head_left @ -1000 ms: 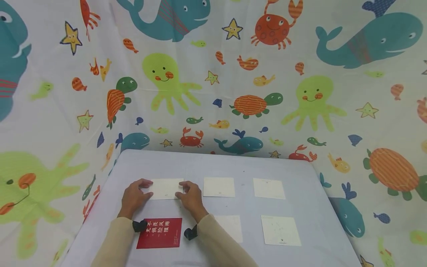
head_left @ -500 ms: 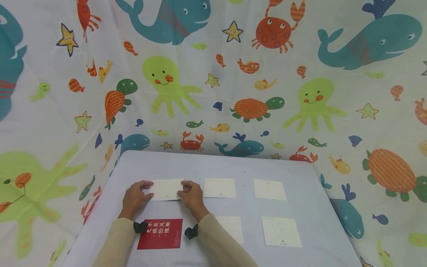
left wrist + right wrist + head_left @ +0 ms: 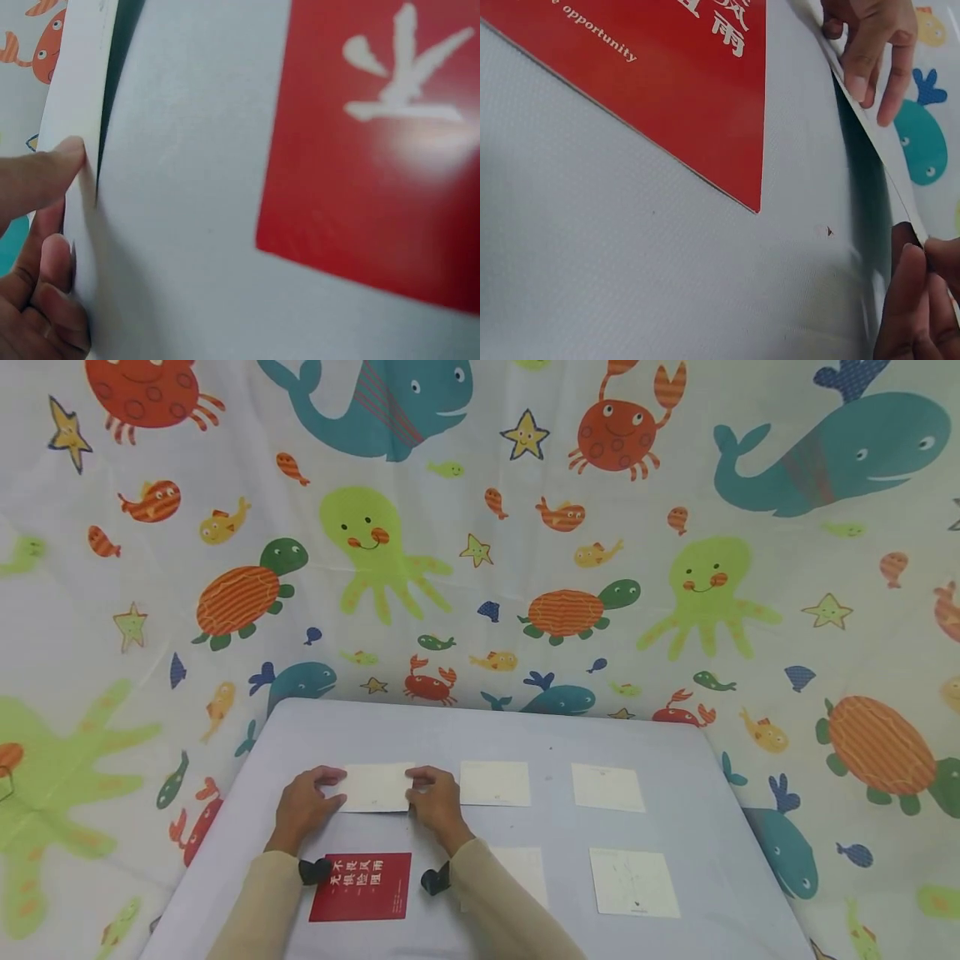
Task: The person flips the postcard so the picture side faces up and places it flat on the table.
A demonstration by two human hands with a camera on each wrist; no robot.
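In the head view a white card (image 3: pixel 378 788) with a small printed mark lies at the upper left of the table, between both hands. My left hand (image 3: pixel 302 806) pinches its left edge, thumb (image 3: pixel 69 154) on the white face. At its right edge my right hand (image 3: pixel 437 806) grips the near corner between thumb and fingers. The near edge is lifted and bowed, and a dark green underside (image 3: pixel 859 154) shows in the right wrist view. A red card (image 3: pixel 362 887) with white Chinese characters lies flat nearer me, between the forearms.
Two white cards, a middle one (image 3: pixel 495 783) and a right one (image 3: pixel 607 787), continue the far row. In the near row lie a white card (image 3: pixel 528 868), partly behind the right sleeve, and another white card (image 3: pixel 634 882). A sea-animal printed cloth (image 3: pixel 480 577) hangs behind the table (image 3: pixel 600 739).
The near edge of the white card has risen slightly off the table, and the right hand has shifted a little. The left cloth panel has shifted to the left.
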